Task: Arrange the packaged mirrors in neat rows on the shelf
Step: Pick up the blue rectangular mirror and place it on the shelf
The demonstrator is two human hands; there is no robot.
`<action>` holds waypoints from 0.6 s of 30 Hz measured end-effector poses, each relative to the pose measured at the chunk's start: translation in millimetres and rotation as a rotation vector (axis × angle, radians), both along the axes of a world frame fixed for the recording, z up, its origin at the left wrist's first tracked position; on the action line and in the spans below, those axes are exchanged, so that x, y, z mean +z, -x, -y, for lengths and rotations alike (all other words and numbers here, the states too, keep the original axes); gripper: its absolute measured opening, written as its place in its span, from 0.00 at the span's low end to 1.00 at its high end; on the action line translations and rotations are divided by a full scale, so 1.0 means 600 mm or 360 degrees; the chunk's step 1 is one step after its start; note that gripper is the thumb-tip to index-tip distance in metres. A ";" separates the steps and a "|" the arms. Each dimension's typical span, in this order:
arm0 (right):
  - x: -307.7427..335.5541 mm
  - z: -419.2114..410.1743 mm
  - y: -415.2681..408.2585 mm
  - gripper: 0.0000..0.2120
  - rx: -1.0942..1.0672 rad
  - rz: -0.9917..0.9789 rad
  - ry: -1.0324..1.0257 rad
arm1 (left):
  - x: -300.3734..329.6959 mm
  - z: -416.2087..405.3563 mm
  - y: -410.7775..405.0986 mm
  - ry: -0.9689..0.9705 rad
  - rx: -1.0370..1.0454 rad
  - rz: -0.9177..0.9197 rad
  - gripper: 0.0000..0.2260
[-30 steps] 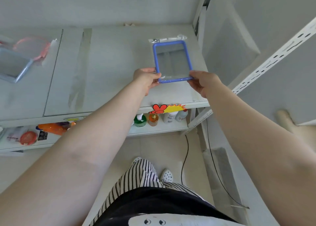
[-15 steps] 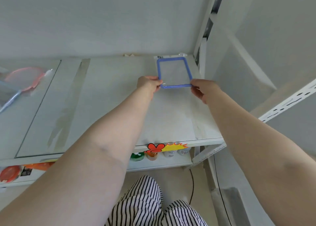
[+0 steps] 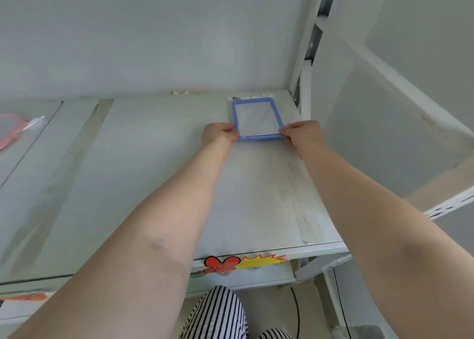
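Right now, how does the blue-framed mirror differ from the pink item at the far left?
The blue-framed mirror lies at the shelf's back right corner, held by the left hand and right hand; the pink item lies untouched at the left edge, partly cut off. Both are in clear packaging.

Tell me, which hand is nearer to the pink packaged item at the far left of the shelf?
Left. The left hand grips the blue mirror's near-left corner; the right hand its near-right corner, farther from the pink item.

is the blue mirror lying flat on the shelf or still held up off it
Flat, it seems: the blue mirror lies face up in the shelf's back right corner, both hands at its near corners.
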State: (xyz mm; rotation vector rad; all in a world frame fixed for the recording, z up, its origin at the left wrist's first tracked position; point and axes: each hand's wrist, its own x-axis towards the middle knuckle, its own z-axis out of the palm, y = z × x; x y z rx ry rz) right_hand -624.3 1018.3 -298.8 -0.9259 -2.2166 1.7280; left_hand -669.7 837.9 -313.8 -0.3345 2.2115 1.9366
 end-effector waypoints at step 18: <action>-0.010 0.001 0.016 0.10 -0.0042 0.0154 -0.0168 | 0.000 -0.021 0.011 0.0434 0.0081 -0.0175 0.13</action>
